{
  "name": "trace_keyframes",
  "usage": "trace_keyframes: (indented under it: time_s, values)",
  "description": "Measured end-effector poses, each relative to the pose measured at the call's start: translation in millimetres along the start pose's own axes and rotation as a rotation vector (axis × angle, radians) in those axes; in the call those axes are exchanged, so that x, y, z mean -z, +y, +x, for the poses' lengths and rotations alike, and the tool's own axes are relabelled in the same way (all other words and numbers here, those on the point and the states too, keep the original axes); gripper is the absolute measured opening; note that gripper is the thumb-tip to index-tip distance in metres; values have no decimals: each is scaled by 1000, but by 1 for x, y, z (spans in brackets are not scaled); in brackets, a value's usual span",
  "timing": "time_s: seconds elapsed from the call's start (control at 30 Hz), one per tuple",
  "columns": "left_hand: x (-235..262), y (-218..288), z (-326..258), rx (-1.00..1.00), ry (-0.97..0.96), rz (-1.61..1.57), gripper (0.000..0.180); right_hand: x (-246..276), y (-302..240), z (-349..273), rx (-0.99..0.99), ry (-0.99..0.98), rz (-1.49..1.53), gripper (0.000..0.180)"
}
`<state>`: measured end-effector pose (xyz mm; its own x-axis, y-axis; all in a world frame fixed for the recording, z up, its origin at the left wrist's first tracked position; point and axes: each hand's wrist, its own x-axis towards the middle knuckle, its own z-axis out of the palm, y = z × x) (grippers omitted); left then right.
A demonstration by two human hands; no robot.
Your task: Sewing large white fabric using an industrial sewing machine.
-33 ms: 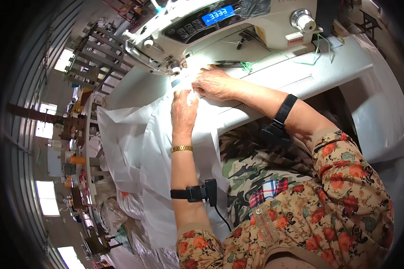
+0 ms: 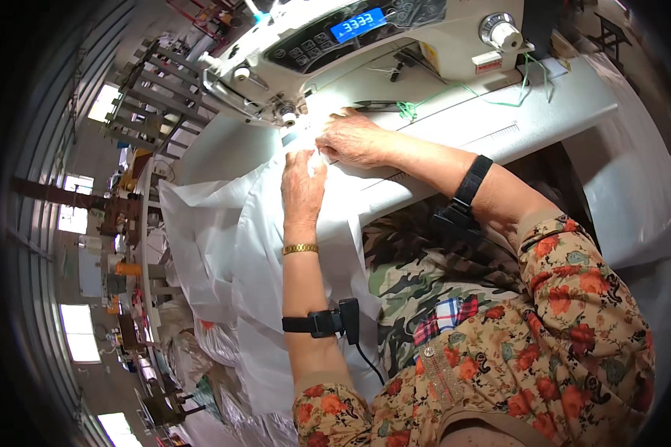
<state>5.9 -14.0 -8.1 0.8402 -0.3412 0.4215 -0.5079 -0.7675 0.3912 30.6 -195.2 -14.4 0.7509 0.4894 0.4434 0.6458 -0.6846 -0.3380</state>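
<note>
A white sewing machine [image 2: 455, 45] stands at the top, its lamp glaring over the needle area. Thin, slightly sheer white sheeting [image 2: 265, 216] runs from under the machine head down past my left forearm. My left hand [image 2: 302, 186] has its fingers bent down onto the sheeting just in front of the presser foot, thumb towards the right hand. Close beside it, my right hand [image 2: 352, 139] pinches the sheeting's edge, fingers curled and closed. Glare washes out the fingertips, and the needle cannot be made out.
Green thread [image 2: 462, 91] trails across the pale machine table [image 2: 492, 123], near a dark slim tool [image 2: 376, 106]. More white sheeting [image 2: 630, 201] hangs off the right side. A cluttered workbench [image 2: 147, 261] and crumpled plastic [image 2: 216, 343] lie to the left.
The view has shifted very slightly, moving the machine and hands a little to the left in the picture. Both hands keep their hold beside the presser foot.
</note>
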Motion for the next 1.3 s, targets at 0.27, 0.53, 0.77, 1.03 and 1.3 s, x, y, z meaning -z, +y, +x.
trace_keyframes:
  time_s: [0.27,0.53,0.77,1.03,1.3]
  values:
    - [-1,4,7,-15,-25,56,28,2,1,-2,4,33,-29,17]
    - [-4,-12,15,-41,2,31,30,4,-6,4,-36,28,-20,22]
    - [-7,-14,17,-53,38,49,26,-2,3,24,-317,278,477,36]
    - [-3,-11,16,-65,21,47,27,-5,11,34,-371,327,716,29]
    - [1,-1,-4,-35,1,71,22,-6,17,29,-293,368,664,33]
